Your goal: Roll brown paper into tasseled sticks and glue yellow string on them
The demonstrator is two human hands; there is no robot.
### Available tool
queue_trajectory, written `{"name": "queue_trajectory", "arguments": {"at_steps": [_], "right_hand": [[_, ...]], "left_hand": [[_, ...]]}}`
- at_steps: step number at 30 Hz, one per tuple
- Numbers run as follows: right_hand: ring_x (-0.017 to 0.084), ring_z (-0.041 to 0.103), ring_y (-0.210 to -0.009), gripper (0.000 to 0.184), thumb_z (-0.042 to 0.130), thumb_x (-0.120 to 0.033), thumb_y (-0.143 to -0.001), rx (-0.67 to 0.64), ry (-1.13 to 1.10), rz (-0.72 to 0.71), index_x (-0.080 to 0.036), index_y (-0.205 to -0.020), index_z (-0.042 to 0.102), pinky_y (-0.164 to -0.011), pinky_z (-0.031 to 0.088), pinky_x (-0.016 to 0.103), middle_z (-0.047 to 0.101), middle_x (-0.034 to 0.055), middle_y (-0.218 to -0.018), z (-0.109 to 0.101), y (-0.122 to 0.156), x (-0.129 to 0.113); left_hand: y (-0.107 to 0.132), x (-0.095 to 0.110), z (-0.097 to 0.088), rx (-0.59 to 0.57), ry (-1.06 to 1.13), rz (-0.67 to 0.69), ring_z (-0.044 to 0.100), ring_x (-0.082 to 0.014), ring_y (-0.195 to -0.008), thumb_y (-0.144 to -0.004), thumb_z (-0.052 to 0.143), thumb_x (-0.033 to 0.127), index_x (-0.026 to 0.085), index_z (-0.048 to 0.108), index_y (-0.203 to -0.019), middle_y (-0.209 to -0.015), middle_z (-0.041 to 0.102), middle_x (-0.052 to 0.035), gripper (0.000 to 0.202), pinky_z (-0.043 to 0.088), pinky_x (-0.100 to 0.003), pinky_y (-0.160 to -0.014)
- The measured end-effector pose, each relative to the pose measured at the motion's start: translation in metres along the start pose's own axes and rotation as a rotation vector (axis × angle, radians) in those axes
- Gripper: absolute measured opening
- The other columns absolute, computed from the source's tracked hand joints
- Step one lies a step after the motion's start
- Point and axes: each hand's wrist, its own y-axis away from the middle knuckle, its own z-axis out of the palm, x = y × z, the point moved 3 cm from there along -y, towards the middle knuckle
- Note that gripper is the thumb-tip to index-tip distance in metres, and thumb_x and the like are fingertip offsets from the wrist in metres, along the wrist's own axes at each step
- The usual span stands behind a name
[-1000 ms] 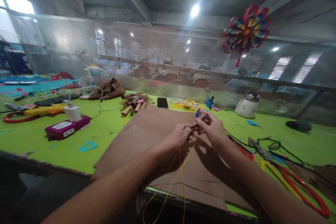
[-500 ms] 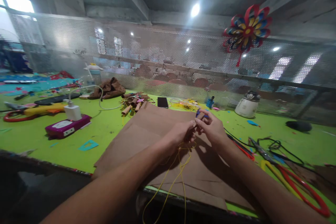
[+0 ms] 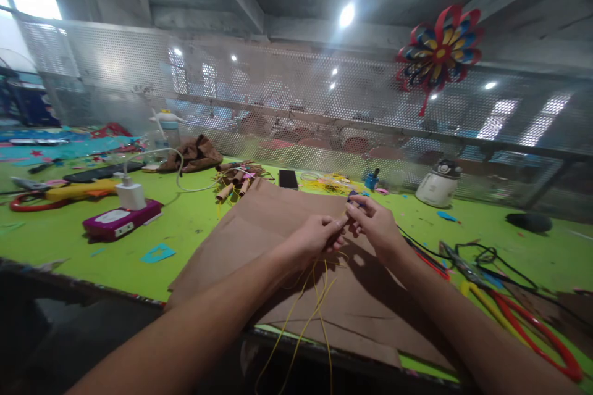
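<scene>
Near centre, over flat brown paper sheets (image 3: 273,216), L hand (image 3: 320,234) & R hand (image 3: 376,220) are gripping a slim brown paper piece (image 3: 344,220), prob. rolled; L hand's now easing left, grip seemingly shifting.

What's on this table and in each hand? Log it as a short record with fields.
Left hand: gripping a small brown piece, mostly hidden
Right hand: gripping the same piece
Beneath hands: brown paper on a green table
Over near edge: yellow strings
Beyond paper: rolled brown tubes, dark phone
Right side: scissors, white bottle
Overhead: flower ornament
</scene>
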Motion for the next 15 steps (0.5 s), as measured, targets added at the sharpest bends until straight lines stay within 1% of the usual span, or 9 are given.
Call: {"name": "queue_trajectory", "arguments": {"at_steps": [4, 7, 11, 15], "right_hand": [[0.011, 0.052, -0.047, 0.046, 0.065, -0.046, -0.07, 0.003, -0.03, -0.02, -0.013, -0.102, 0.058, -0.044, 0.041, 0.023, 0.057, -0.0018, -0.058, -0.0027, -0.0024, -0.0031], [0.011, 0.051, -0.046, 0.048, 0.066, -0.046, -0.068, 0.009, -0.057, -0.027, -0.012, -0.102, 0.057, -0.042, 0.04, 0.024, 0.056, -0.0024, -0.056, -0.0031, -0.0028, -0.0045], [0.01, 0.048, -0.044, 0.048, 0.067, -0.044, -0.066, 0.025, -0.079, 0.003, -0.012, -0.1, 0.057, -0.04, 0.037, 0.023, 0.055, -0.0032, -0.053, -0.0025, -0.0021, -0.0049], [0.011, 0.048, -0.044, 0.049, 0.069, -0.043, -0.061, 0.034, -0.125, 0.039, -0.011, -0.097, 0.057, -0.04, 0.038, 0.023, 0.055, -0.0031, -0.052, -0.0017, -0.0027, -0.002]], "left_hand": [[0.0006, -0.0011, 0.0004, 0.005, -0.02, -0.012, 0.044, -0.0048, -0.05, -0.085, 0.052, 0.035, 0.013, 0.052, -0.071, -0.061, 0.053, 0.0006, 0.027, 0.029, -0.019, -0.048], [0.0014, -0.0009, 0.0007, 0.009, -0.017, -0.029, 0.044, -0.0046, -0.05, -0.086, 0.05, 0.033, 0.012, 0.054, -0.074, -0.06, 0.053, 0.0005, 0.024, 0.028, -0.019, -0.048], [0.0021, -0.0002, 0.0011, 0.017, 0.004, -0.054, 0.043, -0.0048, -0.049, -0.086, 0.05, 0.029, 0.012, 0.056, -0.079, -0.058, 0.053, 0.0013, 0.019, 0.028, -0.019, -0.047], [0.0025, -0.0001, 0.0016, 0.022, 0.034, -0.067, 0.043, -0.0051, -0.048, -0.084, 0.052, 0.024, 0.013, 0.054, -0.074, -0.056, 0.053, 0.0016, 0.016, 0.028, -0.019, -0.047]]}}
